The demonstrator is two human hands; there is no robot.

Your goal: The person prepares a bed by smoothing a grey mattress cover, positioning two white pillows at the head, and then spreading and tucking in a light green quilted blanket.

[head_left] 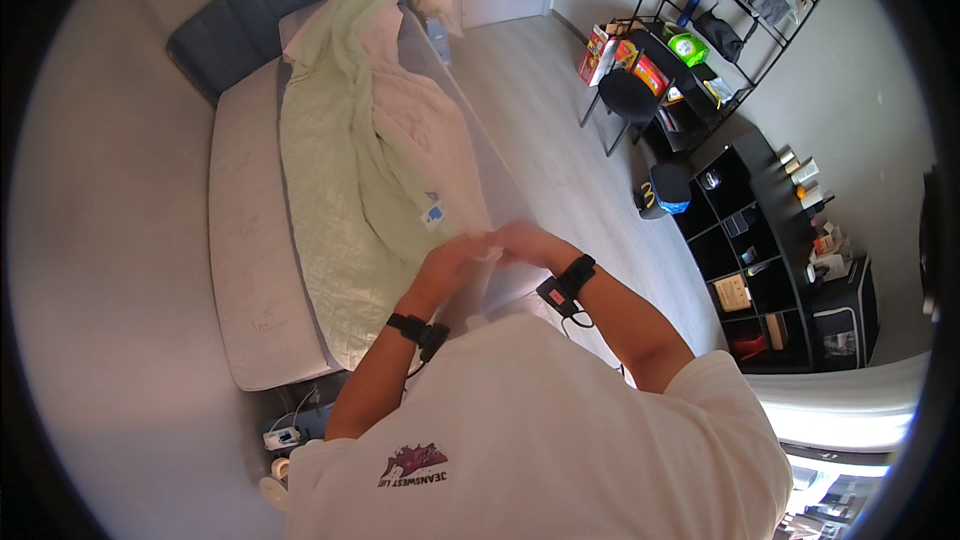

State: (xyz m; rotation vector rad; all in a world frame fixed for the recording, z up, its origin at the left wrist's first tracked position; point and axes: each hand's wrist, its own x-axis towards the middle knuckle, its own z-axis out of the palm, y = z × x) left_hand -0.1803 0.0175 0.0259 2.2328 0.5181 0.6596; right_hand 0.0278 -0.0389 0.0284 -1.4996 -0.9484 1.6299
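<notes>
My left hand (pixel 451 264) and my right hand (pixel 528 244) meet near the picture's middle, at the pink edge of a quilt. Both appear closed on a bit of pale cloth between them; the fingertips are blurred. The quilt (pixel 322 187), light green on one face and pink on the other, lies rumpled lengthwise over the bed. A white and blue tag (pixel 433 215) shows on it, just beyond my left hand. Left of the quilt, the pale mattress (pixel 244 240) is bare. A black strap with a small device sits on each wrist.
A blue padded headboard (pixel 262 11) stands at the bed's far end. To the right are a black chair (pixel 628 96), a black rack desk (pixel 675 82), a lidded bin (pixel 669 187) and a black cube shelf (pixel 780 240). A power strip (pixel 281 438) lies by the bed's near end.
</notes>
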